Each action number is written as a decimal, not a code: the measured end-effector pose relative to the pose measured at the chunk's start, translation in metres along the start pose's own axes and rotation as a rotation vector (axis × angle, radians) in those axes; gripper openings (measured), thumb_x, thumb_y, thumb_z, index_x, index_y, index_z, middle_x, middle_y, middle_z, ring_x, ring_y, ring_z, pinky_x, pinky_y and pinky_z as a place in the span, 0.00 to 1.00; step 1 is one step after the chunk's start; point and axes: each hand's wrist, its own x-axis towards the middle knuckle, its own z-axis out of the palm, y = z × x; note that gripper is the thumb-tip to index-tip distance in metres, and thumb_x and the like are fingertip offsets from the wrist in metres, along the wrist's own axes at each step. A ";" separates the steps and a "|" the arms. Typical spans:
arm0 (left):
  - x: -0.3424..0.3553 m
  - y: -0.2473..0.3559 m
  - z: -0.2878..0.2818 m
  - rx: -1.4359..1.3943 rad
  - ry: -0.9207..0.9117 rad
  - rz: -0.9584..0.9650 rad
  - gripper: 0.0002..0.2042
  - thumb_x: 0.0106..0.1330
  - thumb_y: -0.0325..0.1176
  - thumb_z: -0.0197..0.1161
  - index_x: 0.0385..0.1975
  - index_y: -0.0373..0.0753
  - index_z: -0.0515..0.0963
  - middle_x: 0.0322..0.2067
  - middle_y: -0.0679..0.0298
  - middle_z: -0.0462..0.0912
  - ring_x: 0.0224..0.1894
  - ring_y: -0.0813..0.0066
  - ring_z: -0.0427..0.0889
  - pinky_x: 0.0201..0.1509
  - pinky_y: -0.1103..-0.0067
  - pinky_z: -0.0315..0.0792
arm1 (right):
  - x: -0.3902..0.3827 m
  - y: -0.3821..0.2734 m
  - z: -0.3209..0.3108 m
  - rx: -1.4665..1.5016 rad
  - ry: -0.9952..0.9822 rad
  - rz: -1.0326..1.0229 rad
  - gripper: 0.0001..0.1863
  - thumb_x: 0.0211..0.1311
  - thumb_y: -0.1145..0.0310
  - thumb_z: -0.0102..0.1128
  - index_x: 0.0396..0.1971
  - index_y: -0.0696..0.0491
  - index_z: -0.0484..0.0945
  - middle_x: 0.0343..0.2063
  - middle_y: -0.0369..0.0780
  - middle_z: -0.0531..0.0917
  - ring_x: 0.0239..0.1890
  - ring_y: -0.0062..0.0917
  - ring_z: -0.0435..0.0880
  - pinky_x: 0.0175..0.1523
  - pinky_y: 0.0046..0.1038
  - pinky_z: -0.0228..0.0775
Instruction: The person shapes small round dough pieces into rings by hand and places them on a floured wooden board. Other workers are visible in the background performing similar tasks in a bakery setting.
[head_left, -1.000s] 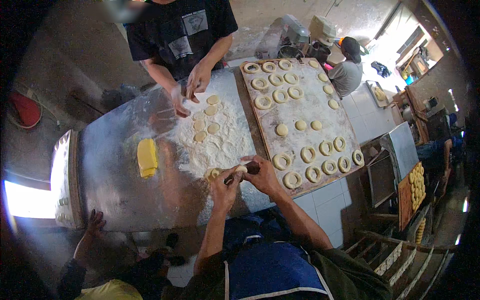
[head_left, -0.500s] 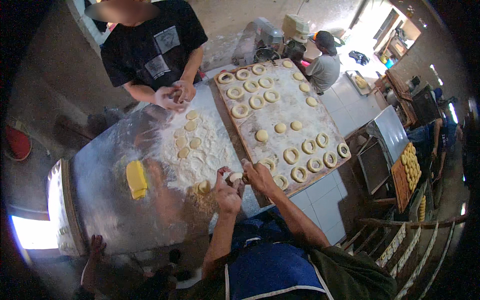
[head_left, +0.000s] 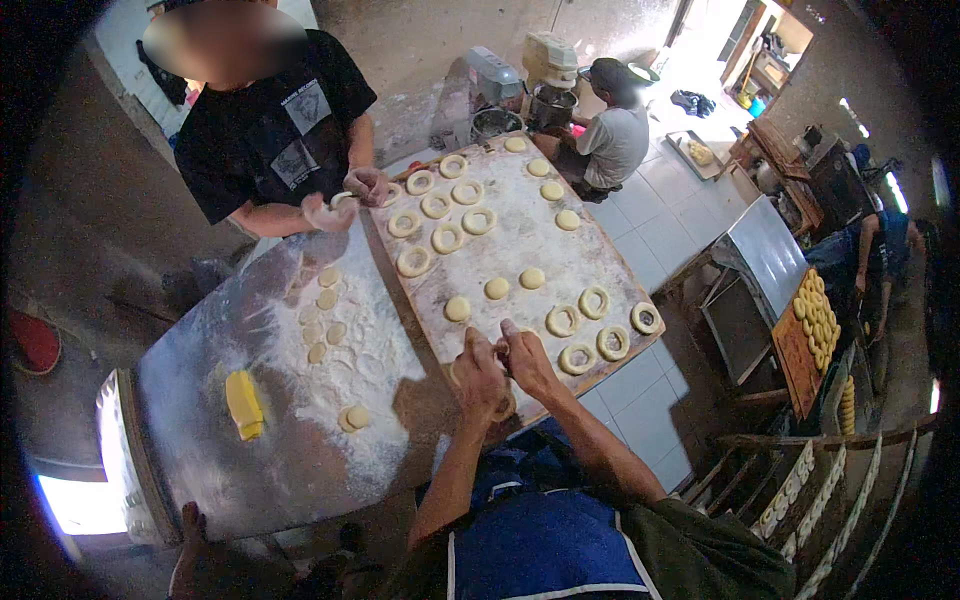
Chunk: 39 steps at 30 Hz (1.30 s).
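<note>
My left hand [head_left: 481, 376] and my right hand [head_left: 527, 362] are close together over the near part of a floured wooden board [head_left: 520, 240]. Both are closed, fingers pinched around a piece of dough that they almost wholly cover. Partly hidden under my left hand lies a dough ring [head_left: 505, 407]. Just right of my right hand are more rings, among them one [head_left: 562, 320] and another [head_left: 577, 359]. Beyond my fingers sit flat round dough pieces, the nearest a disc [head_left: 457, 309]. Further rings [head_left: 447, 238] fill the board's far left part.
Left of the board, a metal table [head_left: 200, 350] carries spread flour [head_left: 370, 360], several dough discs [head_left: 327, 299] and a yellow block [head_left: 243, 405]. A co-worker [head_left: 270, 140] stands across it, handling dough. Another person [head_left: 612, 135] crouches beyond the board near mixers [head_left: 493, 80]. A rack [head_left: 820, 500] stands at right.
Both my hands have moved from the table's edge to above the board, and the dough between them is now mostly hidden. The co-worker's hands have drawn apart. The view has shifted.
</note>
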 end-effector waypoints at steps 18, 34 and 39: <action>0.031 0.052 0.195 0.276 -0.416 0.172 0.17 0.71 0.43 0.49 0.45 0.36 0.75 0.33 0.54 0.78 0.39 0.63 0.79 0.47 0.69 0.73 | 0.030 0.026 -0.214 0.016 0.275 -0.203 0.25 0.65 0.56 0.43 0.23 0.65 0.76 0.17 0.46 0.78 0.21 0.30 0.75 0.31 0.35 0.67; 0.070 0.060 0.252 0.610 -0.607 0.341 0.10 0.63 0.34 0.58 0.43 0.42 0.77 0.37 0.59 0.79 0.44 0.56 0.77 0.46 0.64 0.73 | 0.050 0.048 -0.308 -0.617 0.348 -0.096 0.26 0.50 0.61 0.69 0.49 0.58 0.75 0.33 0.47 0.82 0.32 0.40 0.82 0.40 0.37 0.74; 0.062 0.070 0.219 0.680 -0.384 0.422 0.09 0.61 0.35 0.60 0.40 0.43 0.79 0.37 0.59 0.79 0.43 0.55 0.78 0.46 0.63 0.73 | 0.070 0.031 -0.255 -0.680 0.360 -0.359 0.22 0.53 0.67 0.64 0.48 0.57 0.75 0.36 0.48 0.80 0.38 0.42 0.80 0.46 0.38 0.72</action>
